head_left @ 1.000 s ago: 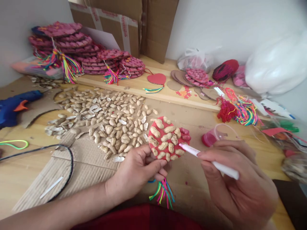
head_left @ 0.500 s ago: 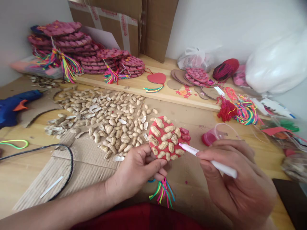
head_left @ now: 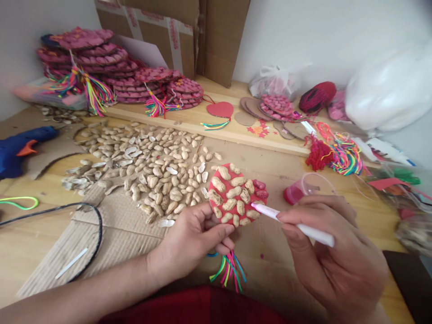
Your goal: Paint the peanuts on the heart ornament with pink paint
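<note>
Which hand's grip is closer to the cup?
Right. The right grip, holding the pen, is just in front of the cup; the left grip, holding the disc, is farther off, to the cup's left.

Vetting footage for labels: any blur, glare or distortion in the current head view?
Head view: red disc and marker fairly clear; white bag at right pale, low in detail; blue tool at left edge soft; outer areas look stretched; lighting looks diffuse, no strong glare.
</note>
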`<state>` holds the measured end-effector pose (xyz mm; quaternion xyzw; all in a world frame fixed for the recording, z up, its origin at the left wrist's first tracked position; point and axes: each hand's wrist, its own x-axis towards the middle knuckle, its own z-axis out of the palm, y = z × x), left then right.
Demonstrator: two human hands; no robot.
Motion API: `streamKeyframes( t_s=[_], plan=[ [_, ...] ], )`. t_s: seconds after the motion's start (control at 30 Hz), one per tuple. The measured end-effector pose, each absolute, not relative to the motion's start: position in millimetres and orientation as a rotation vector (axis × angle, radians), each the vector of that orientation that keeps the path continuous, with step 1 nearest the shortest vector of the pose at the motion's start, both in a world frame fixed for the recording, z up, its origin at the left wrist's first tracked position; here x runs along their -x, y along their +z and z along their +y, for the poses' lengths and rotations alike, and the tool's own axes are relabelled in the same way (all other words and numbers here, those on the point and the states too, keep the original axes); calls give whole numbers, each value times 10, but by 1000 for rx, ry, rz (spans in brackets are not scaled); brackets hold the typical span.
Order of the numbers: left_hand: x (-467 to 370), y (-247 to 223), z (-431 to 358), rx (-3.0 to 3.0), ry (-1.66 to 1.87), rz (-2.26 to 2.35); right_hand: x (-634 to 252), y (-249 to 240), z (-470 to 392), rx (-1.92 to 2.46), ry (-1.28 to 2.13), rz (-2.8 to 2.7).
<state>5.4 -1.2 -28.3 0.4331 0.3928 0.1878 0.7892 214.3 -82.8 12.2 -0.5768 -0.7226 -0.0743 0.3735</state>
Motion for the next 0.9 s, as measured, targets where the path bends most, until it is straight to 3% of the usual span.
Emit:
streamKeyframes(
  t_s=[0.9],
  plan=[
    [-10,-290,11,-949,370,818,-2134,162,-860,1488,-129,-1780]
  ],
)
